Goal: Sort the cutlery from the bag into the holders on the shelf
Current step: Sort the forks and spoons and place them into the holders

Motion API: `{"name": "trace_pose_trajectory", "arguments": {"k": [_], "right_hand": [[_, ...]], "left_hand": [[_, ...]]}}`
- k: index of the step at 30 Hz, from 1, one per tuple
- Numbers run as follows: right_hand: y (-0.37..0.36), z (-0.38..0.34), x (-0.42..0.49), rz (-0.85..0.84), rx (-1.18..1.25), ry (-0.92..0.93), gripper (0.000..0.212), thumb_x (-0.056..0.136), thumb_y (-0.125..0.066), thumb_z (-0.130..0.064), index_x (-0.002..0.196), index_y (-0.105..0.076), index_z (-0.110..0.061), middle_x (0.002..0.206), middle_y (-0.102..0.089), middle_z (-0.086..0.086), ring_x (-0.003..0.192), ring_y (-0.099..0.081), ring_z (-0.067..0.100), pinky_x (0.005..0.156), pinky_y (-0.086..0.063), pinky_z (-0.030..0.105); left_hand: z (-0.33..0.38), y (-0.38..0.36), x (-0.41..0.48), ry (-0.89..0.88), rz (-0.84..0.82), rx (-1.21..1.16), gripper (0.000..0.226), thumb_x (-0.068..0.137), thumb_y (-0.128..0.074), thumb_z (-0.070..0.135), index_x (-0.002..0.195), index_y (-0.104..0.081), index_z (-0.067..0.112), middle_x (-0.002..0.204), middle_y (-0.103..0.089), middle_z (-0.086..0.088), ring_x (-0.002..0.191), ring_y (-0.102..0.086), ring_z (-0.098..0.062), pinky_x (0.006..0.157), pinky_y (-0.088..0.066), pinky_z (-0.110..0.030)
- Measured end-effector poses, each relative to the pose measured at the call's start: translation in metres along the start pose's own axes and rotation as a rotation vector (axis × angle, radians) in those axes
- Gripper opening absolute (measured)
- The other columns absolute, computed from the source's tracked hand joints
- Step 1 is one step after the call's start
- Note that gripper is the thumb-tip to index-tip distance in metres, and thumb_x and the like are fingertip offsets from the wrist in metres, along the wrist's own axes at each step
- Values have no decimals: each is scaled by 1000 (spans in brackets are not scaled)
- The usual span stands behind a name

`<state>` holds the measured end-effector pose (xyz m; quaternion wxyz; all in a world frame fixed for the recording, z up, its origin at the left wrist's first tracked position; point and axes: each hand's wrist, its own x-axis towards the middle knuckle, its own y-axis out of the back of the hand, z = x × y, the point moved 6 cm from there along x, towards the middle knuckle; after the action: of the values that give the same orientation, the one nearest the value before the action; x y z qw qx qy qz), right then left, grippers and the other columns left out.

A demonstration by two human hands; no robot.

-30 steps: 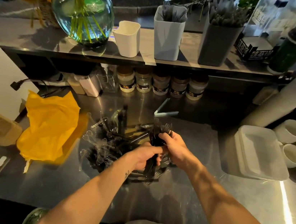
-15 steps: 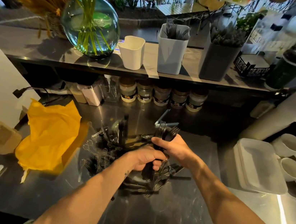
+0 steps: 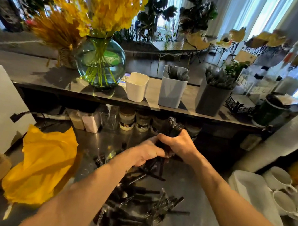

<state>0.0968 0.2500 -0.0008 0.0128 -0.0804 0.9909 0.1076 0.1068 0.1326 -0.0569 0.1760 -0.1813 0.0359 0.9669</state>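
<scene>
Gripped in the right hand (image 3: 180, 145), fingers curled round the handles: a bundle of black forks (image 3: 173, 128), prongs up and blurred, held above the worktop (image 3: 198, 204) and just in front of a row of jars (image 3: 127, 119) under the shelf (image 3: 44, 78). Just below and touching it, the left hand (image 3: 148, 153), likewise curled round the lower ends of the same handles. Beneath both forearms, on the steel worktop, a loose pile of black cutlery (image 3: 137, 206) with a few clear plastic pieces mixed in, too tangled to tell piece from piece. On the shelf above, three holders in a row: a white holder (image 3: 136, 86) at left; a pale grey holder (image 3: 172, 91) in the middle, dark cutlery poking out of its top; a dark grey holder (image 3: 211, 100) at right, packed to the rim with grey cutlery. Left of the holders, a round green glass vase (image 3: 101, 63) of yellow flowers. On the worktop at left, a crumpled yellow bag (image 3: 42, 165), well apart from the hands; at right, white mugs (image 3: 279, 179) beside a stack of white trays (image 3: 251, 191). Near the shelf's right end, a dark green cup (image 3: 267, 111).
</scene>
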Motion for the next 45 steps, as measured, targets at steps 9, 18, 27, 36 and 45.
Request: {"name": "trace_pose_trajectory", "arguments": {"k": [9,18,27,36,45], "right_hand": [[44,-66,51,243,78,86,12,87,-79,-16,95,-73,-9,76,-75,1,71,-74,17,54,-57,30],[102,-141,99,412,157,225,9,90,-75,-10,92,-68,-5,79,-73,8,78,-77,25,54,-60,32],[118,-167,162,497,360,237,14,91,-75,-11,96,-65,-3,85,-71,11,80,-76,24,62,-63,33],[115,-147,216,547,373,191,30,90,-76,-13,110,-65,6,96,-72,18,83,-77,25,61,-61,30],[112,-130,231,433,33,239,11,85,-78,-21,86,-70,-14,84,-72,9,80,-73,20,65,-60,32]], "left_hand": [[82,45,29,-198,30,42,43,82,-83,16,119,-64,23,117,-71,-1,115,-64,-18,98,-50,-34],[192,80,68,-355,238,-129,21,102,-56,27,115,-67,16,114,-73,-8,111,-67,-25,101,-49,-43],[235,98,126,-299,280,-336,39,106,-39,41,108,-69,15,110,-70,-6,98,-58,-17,88,-42,-33],[235,106,167,-284,270,-391,58,105,-33,53,112,-68,7,111,-66,-11,109,-57,-23,111,-39,-43],[234,99,178,-296,238,-343,58,106,-30,55,109,-68,11,121,-67,-14,121,-59,-29,112,-40,-47]]}}
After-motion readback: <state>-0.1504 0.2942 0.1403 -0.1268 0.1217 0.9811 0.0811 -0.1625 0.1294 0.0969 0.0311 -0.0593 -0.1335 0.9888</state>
